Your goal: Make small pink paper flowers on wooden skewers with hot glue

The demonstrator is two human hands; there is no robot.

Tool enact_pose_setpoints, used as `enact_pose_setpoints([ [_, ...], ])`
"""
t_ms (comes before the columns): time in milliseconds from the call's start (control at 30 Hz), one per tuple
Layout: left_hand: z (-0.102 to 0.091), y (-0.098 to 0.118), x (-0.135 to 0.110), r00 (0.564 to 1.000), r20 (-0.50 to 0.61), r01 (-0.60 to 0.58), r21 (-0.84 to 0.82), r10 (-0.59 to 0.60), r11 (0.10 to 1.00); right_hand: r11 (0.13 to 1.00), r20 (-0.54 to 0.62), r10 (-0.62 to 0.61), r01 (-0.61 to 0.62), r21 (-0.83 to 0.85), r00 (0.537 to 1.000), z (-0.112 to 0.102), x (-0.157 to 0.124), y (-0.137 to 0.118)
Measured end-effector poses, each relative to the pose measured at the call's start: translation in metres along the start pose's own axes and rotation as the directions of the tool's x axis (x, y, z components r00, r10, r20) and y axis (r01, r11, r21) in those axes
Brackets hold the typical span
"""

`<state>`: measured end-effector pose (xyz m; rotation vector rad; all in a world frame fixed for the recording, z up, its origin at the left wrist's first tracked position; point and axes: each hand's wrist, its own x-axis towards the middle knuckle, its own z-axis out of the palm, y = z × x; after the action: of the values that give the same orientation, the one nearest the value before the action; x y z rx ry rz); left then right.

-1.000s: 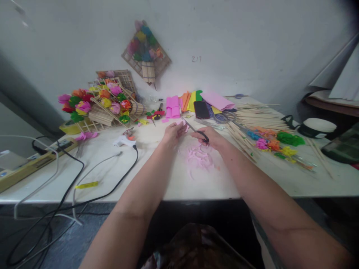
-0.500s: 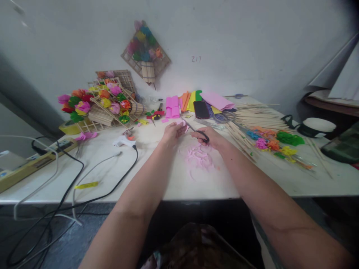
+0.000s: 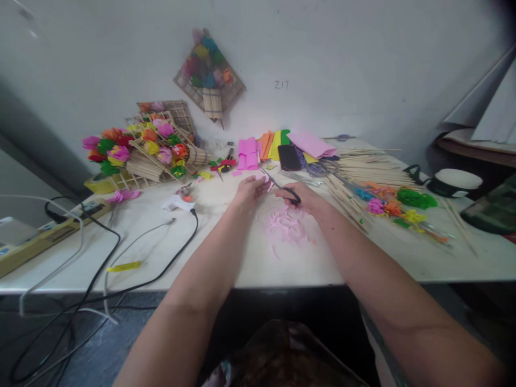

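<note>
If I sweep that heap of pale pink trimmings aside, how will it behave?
The trimmings look like thin, curling strips, so they're probably floppy and very light. Lying loose and overlapping on the table, they may snag together or scatter rather than slide as one piece.

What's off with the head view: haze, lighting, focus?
Head view: hazy and low in contrast, the wall hanging washed out; diffuse light, soft shadows; top-right corner dark; pink scraps blurring together, tips of the scissors hard to resolve.
</note>
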<state>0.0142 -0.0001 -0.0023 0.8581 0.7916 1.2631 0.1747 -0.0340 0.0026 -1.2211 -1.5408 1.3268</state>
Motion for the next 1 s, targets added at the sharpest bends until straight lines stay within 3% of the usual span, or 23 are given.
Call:
enact_pose_setpoints([
  [1000,-0.0013,0.0014,0.0007,1.0,-0.001,0.008,-0.027,-0.008,1.0,1.0,-0.033,-0.007,0.007,0.018,0.999,0.0028,-0.0013,-0.0042],
])
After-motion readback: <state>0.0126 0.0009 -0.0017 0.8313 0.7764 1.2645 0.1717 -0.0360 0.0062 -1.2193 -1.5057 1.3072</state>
